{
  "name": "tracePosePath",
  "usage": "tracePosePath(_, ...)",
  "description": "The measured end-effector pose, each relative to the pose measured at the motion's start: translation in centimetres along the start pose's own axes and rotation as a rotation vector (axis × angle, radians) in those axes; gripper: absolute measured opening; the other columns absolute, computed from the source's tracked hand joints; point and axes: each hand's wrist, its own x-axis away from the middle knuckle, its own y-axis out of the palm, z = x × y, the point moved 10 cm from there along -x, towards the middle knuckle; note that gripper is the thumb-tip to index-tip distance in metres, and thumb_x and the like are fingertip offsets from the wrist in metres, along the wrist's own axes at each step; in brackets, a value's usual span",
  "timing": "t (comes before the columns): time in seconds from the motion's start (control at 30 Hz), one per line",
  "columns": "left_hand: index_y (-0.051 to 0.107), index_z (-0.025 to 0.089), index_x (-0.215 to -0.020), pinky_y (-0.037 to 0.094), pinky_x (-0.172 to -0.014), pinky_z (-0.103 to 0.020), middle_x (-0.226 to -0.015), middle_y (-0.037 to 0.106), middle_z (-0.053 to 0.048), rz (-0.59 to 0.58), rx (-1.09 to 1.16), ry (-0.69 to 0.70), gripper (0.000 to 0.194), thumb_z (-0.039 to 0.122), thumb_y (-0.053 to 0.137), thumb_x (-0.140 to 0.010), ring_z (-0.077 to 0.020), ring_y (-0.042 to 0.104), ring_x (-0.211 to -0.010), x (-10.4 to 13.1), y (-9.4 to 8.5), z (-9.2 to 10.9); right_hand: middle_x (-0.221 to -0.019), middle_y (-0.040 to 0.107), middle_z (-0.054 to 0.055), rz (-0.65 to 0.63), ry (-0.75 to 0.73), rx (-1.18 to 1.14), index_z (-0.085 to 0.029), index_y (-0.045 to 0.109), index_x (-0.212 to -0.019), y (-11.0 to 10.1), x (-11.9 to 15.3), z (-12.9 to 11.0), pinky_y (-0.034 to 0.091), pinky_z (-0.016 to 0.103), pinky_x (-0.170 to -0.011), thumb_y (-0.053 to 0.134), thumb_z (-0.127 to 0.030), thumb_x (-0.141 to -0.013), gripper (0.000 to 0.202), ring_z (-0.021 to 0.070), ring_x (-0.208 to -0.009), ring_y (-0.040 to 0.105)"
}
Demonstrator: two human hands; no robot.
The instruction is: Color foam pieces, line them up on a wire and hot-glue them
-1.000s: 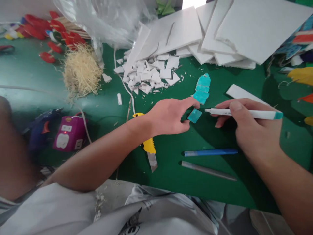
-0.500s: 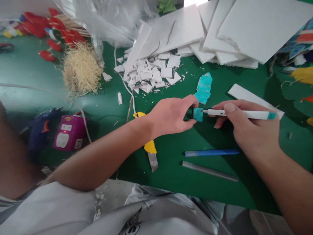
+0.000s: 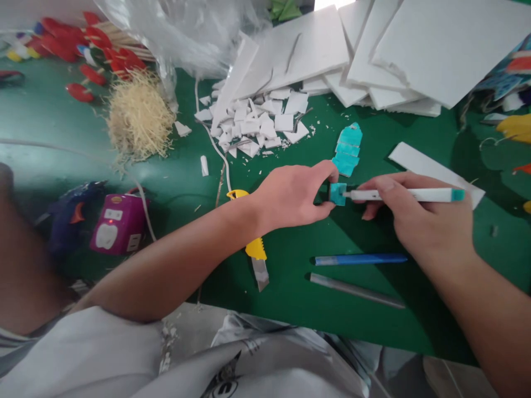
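The white marker (image 3: 433, 194) runs crosswise, pointing left at a teal piece (image 3: 337, 195).

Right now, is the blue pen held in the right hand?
No, the blue pen lies on the green table, while the right hand holds a white marker.

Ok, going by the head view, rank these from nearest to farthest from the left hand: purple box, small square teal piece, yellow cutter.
1. Small square teal piece: at the left hand's fingertips.
2. Yellow cutter: beside the wrist, partly hidden by the forearm.
3. Purple box: well off to the left.
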Motion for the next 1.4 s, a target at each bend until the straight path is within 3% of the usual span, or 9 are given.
tracePosePath(0.1, 0.062, 0.023, -0.126, 0.034, -0.060, -0.025, -0.075, 0.063, 0.005, 0.001, 0.003, 0.003, 0.040, 0.039, 0.066, -0.090, -0.0141, 0.059, -0.064, -0.03, -0.05, 0.02, -0.053, 0.067, 0.001, 0.012, -0.026, -0.029, -0.025, 0.079, -0.070, -0.04, 0.13, -0.07, 0.046, 0.030, -0.045, 0.070, -0.045, -0.093, 0.031, 0.0175, -0.048, 0.062)
tracePosePath(0.27, 0.063, 0.023, -0.126, 0.034, -0.060, -0.025, -0.076, 0.063, 0.005, 0.000, 0.005, 0.001, 0.039, 0.038, 0.065, -0.090, -0.0134, 0.056, -0.061, -0.01, -0.07, 0.01, -0.058, 0.070, -0.001, 0.039, 0.027, -0.014, -0.027, 0.081, -0.081, -0.29, 0.02, -0.30, 0.052, 0.032, -0.054, 0.069, -0.038, -0.093, 0.020, 0.0183, -0.054, 0.066)
tracePosePath(0.43, 0.062, 0.023, -0.125, 0.034, -0.059, -0.025, -0.075, 0.064, 0.005, 0.012, 0.008, 0.010, 0.039, 0.039, 0.065, -0.090, -0.0137, 0.058, -0.063, 0.05, -0.13, -0.01, -0.056, 0.069, 0.000, 0.012, -0.014, -0.036, -0.027, 0.080, -0.071, 0.08, -0.15, -0.51, 0.050, 0.030, -0.050, 0.068, -0.034, -0.091, 0.024, 0.0171, -0.053, 0.064)
tracePosePath(0.6, 0.062, 0.023, -0.126, 0.034, -0.059, -0.025, -0.076, 0.064, 0.005, 0.003, -0.003, -0.002, 0.039, 0.039, 0.064, -0.091, -0.0134, 0.059, -0.063, -0.02, -0.09, -0.02, -0.057, 0.069, -0.001, 0.035, 0.004, -0.011, -0.026, 0.081, -0.084, -0.09, -0.15, -0.29, 0.051, 0.031, -0.053, 0.072, -0.040, -0.092, 0.019, 0.0165, -0.051, 0.064)
tracePosePath(0.77, 0.062, 0.023, -0.124, 0.034, -0.058, -0.024, -0.073, 0.061, 0.006, 0.005, -0.013, 0.001, 0.037, 0.039, 0.066, -0.090, -0.0130, 0.059, -0.063, -0.04, -0.06, -0.05, -0.057, 0.069, 0.000, 0.024, -0.001, -0.003, -0.026, 0.078, -0.076, -0.08, -0.03, -0.14, 0.051, 0.032, -0.054, 0.068, -0.046, -0.095, 0.030, 0.0179, -0.054, 0.066)
tracePosePath(0.87, 0.062, 0.023, -0.123, 0.034, -0.058, -0.024, -0.071, 0.059, 0.007, 0.010, -0.013, 0.002, 0.036, 0.038, 0.066, -0.090, -0.0124, 0.058, -0.061, -0.04, -0.08, -0.07, -0.058, 0.068, 0.000, 0.053, -0.017, -0.012, -0.025, 0.080, -0.082, -0.30, 0.05, 0.01, 0.052, 0.033, -0.056, 0.067, -0.045, -0.095, 0.027, 0.0178, -0.054, 0.065)
tracePosePath(1.23, 0.062, 0.023, -0.125, 0.033, -0.059, -0.024, -0.071, 0.057, 0.007, 0.004, -0.008, -0.001, 0.038, 0.040, 0.067, -0.091, -0.0122, 0.056, -0.061, -0.06, -0.12, -0.12, -0.052, 0.066, -0.001, 0.001, 0.011, -0.005, -0.027, 0.078, -0.070, 0.10, 0.05, 0.36, 0.043, 0.029, -0.047, 0.067, -0.035, -0.094, 0.028, 0.0163, -0.048, 0.061)
tracePosePath(1.4, 0.062, 0.023, -0.125, 0.033, -0.058, -0.024, -0.070, 0.057, 0.007, -0.007, -0.007, -0.010, 0.038, 0.039, 0.067, -0.091, -0.0120, 0.054, -0.060, -0.04, 0.00, -0.16, -0.054, 0.067, 0.000, 0.042, 0.045, -0.014, -0.026, 0.081, -0.077, -0.35, 0.00, 0.29, 0.045, 0.029, -0.049, 0.068, -0.036, -0.093, 0.024, 0.0158, -0.050, 0.061)
